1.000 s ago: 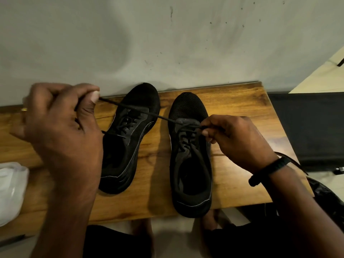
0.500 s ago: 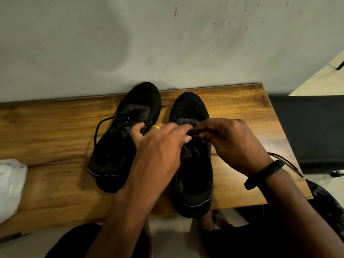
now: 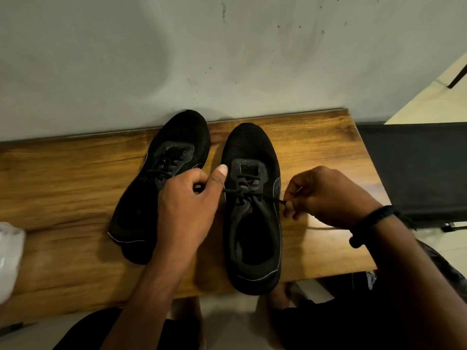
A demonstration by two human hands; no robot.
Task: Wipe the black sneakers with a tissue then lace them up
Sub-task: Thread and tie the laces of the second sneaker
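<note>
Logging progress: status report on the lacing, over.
Each pinching a lace end: left hand, right hand. Taut across right-hand sneaker. Nothing in the way.

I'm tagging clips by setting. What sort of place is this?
Probably a plain room in a home, though I can't be sure: a wooden bench set against a marked grey wall, pale floor at the right, and a black sneaker being laced on it.
</note>
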